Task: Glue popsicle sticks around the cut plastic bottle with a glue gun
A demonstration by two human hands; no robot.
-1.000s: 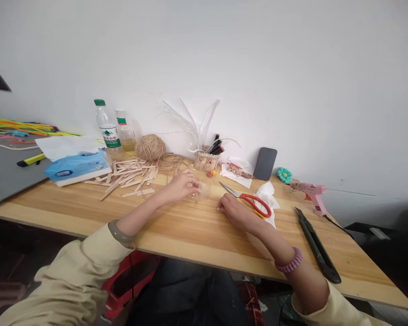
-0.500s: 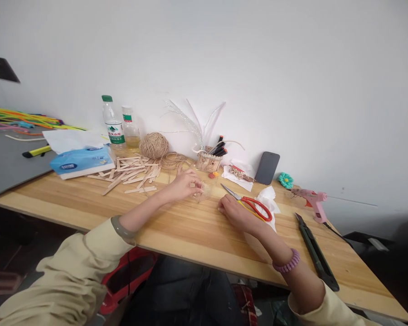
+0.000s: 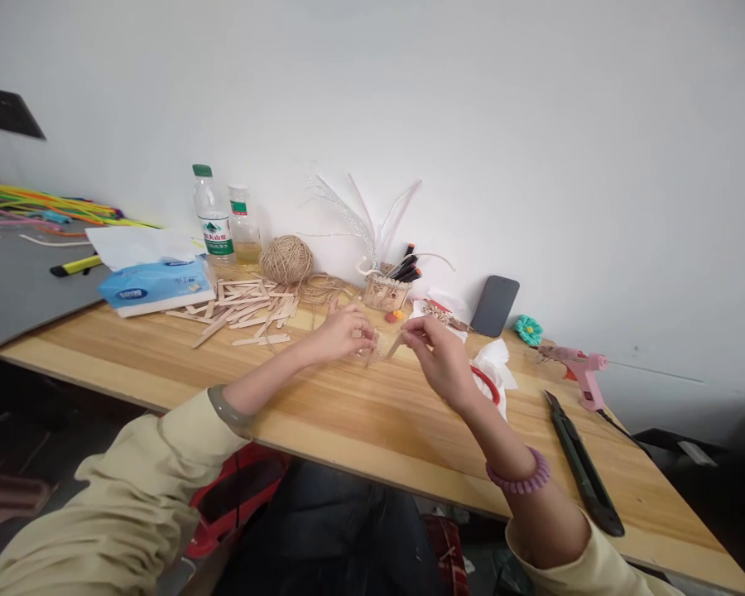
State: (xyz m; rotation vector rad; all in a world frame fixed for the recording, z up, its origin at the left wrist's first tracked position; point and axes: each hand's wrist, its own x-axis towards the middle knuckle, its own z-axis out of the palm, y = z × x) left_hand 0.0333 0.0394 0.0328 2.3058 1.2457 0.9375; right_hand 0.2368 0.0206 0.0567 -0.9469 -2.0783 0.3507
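Observation:
My right hand [image 3: 438, 356] is raised over the table, its fingertips pinching a short wooden craft stick [image 3: 395, 344] that slants downward. To the left of it, my left hand [image 3: 344, 333] has its fingers closed at a small, partly see-through item whose kind I cannot make out. Below my right wrist, the red handle of the scissors [image 3: 487, 383] shows; the blades are hidden by my hand. A small red and yellow piece [image 3: 393, 316] lies just behind the two hands.
Loose craft sticks [image 3: 248, 308] lie at left, by a twine ball [image 3: 286, 260], bottles [image 3: 213, 223] and a tissue pack [image 3: 158, 285]. A pen holder [image 3: 387, 293] stands behind. At right are a phone [image 3: 495, 305], pink glue gun [image 3: 580, 371] and utility knife [image 3: 583, 465].
My right hand has risen from the tabletop beside the scissors toward my left hand, and a craft stick now shows in its fingers. My left hand stays nearly in place.

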